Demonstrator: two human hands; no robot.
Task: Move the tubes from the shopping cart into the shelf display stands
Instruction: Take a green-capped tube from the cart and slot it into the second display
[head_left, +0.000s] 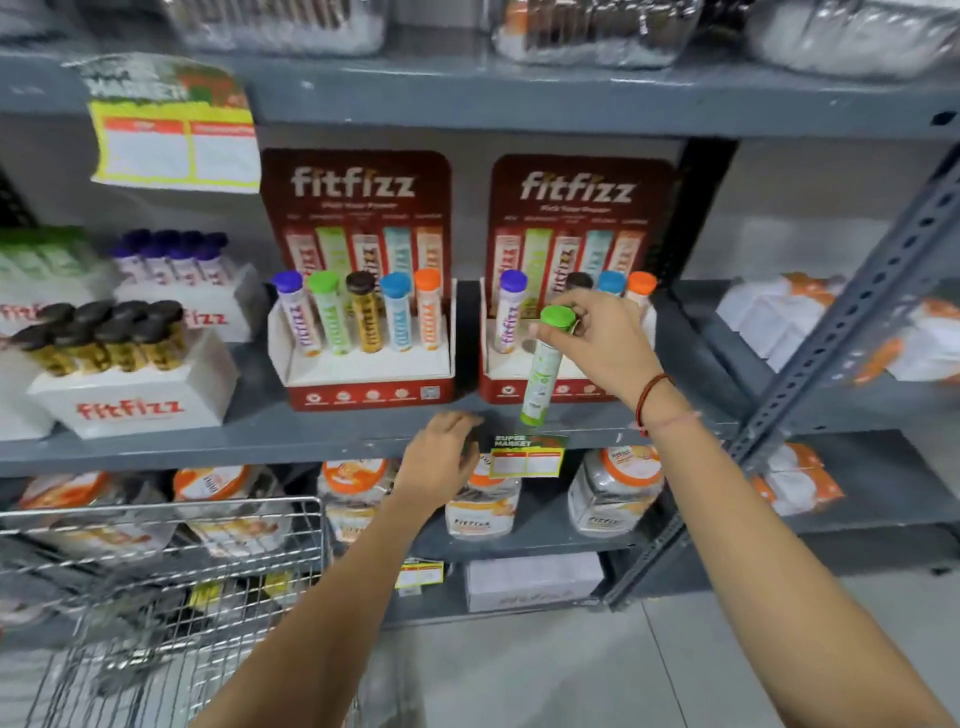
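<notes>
While the wire shopping cart stands low on the left, nearest of all, I cannot make out through its mesh whether any tubes are left in it. Just beyond it the left hand is loose and holds nothing, its fingers spread and curled at the front edge of the grey shelf, close to a small price tag.

Higher and a little further in, the right hand pinches the green-capped tube just under its cap, thumb on one side and fingertips on the other. The tube hangs nearly upright, slightly tilted, in front of the right display stand, its foot still outside the tray.

It looks like a light, rigid plastic cylinder with a glossy label, so I would judge it smooth enough to slide in a slack pinch but in no danger of crushing. Holding it near the cap seems sound: the lower body stays free to drop into a hole, and the cap's rim gives the fingers a stop.

In that stand a purple-capped tube sits at the left, and the slot beside it appears open; brown, blue and orange caps show behind the hand. The left display stand already carries five tubes in a full row.
</notes>
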